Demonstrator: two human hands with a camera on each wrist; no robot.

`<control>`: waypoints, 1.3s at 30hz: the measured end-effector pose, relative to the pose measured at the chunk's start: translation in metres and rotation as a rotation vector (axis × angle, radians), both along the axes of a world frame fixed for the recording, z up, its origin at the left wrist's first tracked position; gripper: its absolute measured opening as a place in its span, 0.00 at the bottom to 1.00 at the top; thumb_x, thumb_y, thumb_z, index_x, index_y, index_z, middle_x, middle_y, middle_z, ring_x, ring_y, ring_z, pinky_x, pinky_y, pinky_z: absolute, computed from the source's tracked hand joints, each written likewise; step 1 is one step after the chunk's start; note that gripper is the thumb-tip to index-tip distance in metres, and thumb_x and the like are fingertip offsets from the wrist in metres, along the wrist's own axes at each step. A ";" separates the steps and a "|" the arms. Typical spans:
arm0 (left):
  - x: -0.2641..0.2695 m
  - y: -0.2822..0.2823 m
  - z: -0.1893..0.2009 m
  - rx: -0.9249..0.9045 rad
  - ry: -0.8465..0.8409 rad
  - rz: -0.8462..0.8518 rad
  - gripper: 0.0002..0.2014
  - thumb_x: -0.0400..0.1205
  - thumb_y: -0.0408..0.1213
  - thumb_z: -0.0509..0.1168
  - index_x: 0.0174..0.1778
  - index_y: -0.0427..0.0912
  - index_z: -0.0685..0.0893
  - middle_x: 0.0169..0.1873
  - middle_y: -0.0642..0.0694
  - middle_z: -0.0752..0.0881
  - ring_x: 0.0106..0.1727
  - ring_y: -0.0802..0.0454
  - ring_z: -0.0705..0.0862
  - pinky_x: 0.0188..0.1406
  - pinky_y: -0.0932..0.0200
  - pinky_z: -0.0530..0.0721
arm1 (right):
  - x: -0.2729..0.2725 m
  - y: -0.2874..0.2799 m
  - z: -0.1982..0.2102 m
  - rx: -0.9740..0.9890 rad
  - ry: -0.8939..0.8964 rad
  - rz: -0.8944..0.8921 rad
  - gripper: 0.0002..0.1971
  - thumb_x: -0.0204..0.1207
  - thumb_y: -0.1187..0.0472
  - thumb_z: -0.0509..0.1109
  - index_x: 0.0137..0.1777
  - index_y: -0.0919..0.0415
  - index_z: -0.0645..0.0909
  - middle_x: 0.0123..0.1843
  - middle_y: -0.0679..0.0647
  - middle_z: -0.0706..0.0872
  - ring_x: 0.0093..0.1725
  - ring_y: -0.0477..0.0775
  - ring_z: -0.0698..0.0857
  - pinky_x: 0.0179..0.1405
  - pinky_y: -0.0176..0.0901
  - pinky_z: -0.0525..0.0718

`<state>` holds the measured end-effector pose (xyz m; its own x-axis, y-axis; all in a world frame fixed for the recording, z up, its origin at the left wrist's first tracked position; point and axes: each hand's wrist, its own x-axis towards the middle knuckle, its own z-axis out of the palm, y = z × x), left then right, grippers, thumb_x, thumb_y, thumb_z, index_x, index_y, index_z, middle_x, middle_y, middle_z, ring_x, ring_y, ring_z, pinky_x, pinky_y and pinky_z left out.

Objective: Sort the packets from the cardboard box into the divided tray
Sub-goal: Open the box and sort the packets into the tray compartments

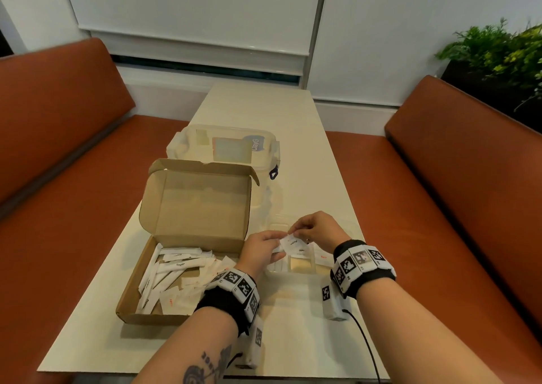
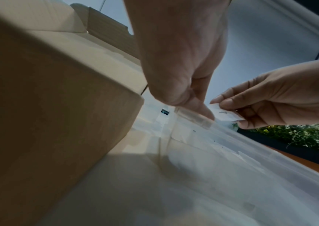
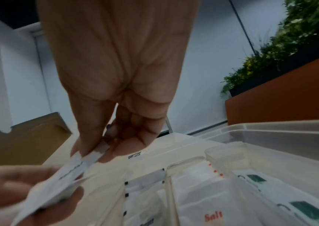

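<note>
The open cardboard box (image 1: pixel 164 266) lies at the table's left with many white packets (image 1: pixel 176 269) inside. To its right is the clear divided tray (image 1: pixel 300 265), and both hands hover over it. My left hand (image 1: pixel 277 250) holds a small bunch of white pepper packets (image 1: pixel 294 244). My right hand (image 1: pixel 293 232) pinches the top end of one of them between thumb and fingertips. In the right wrist view that pinched packet end (image 3: pixel 95 154) leads down to the packets (image 3: pixel 58 183) lying on the left hand (image 3: pixel 10 191). A salt packet (image 3: pixel 212 214) lies in a tray compartment (image 3: pixel 193 175).
A clear lidded plastic container (image 1: pixel 225 149) stands behind the box's raised lid (image 1: pixel 199 201). Orange benches (image 1: pixel 440 207) run along both long sides of the narrow table (image 1: pixel 293 325). A green plant (image 1: pixel 498 49) is at the far right.
</note>
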<state>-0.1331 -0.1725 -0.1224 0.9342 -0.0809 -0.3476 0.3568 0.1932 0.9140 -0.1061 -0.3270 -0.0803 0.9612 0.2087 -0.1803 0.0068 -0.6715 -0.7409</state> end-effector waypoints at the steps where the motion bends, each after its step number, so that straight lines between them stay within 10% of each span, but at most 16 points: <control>1: 0.000 0.000 0.000 -0.021 0.016 0.011 0.11 0.83 0.26 0.60 0.44 0.41 0.87 0.49 0.42 0.84 0.48 0.52 0.84 0.36 0.68 0.87 | 0.000 0.003 -0.001 0.003 -0.011 -0.007 0.06 0.74 0.69 0.71 0.46 0.62 0.88 0.39 0.58 0.89 0.37 0.48 0.83 0.41 0.36 0.83; 15: 0.003 -0.001 -0.006 -0.079 -0.002 0.119 0.08 0.84 0.29 0.63 0.55 0.30 0.83 0.44 0.42 0.85 0.46 0.52 0.85 0.37 0.69 0.87 | -0.010 0.013 -0.024 0.509 0.164 -0.302 0.06 0.70 0.71 0.76 0.43 0.66 0.82 0.34 0.57 0.86 0.29 0.47 0.85 0.31 0.34 0.85; 22: 0.000 0.000 -0.006 -0.069 -0.035 0.125 0.09 0.84 0.25 0.61 0.56 0.32 0.84 0.56 0.42 0.81 0.56 0.47 0.83 0.40 0.71 0.87 | 0.006 -0.002 -0.020 -0.071 -0.163 -0.282 0.08 0.77 0.70 0.64 0.48 0.64 0.85 0.39 0.58 0.86 0.39 0.55 0.81 0.42 0.44 0.80; 29: -0.001 0.001 -0.006 -0.072 -0.046 0.117 0.09 0.84 0.24 0.60 0.55 0.33 0.84 0.59 0.41 0.80 0.55 0.50 0.83 0.44 0.70 0.87 | 0.005 0.002 -0.033 -0.479 -0.079 -0.052 0.09 0.77 0.69 0.65 0.53 0.64 0.85 0.53 0.60 0.87 0.53 0.58 0.85 0.48 0.40 0.78; 39: -0.002 0.001 -0.006 -0.053 -0.053 0.089 0.11 0.84 0.23 0.60 0.58 0.30 0.84 0.60 0.38 0.80 0.53 0.51 0.82 0.42 0.72 0.86 | 0.010 0.006 -0.037 -0.612 -0.003 0.134 0.15 0.80 0.68 0.62 0.62 0.59 0.84 0.61 0.57 0.86 0.59 0.56 0.84 0.62 0.41 0.78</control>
<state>-0.1349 -0.1716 -0.1281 0.9555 -0.0132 -0.2948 0.2872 0.2703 0.9189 -0.0963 -0.3208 -0.1171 0.9345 0.1872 -0.3027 0.1217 -0.9673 -0.2226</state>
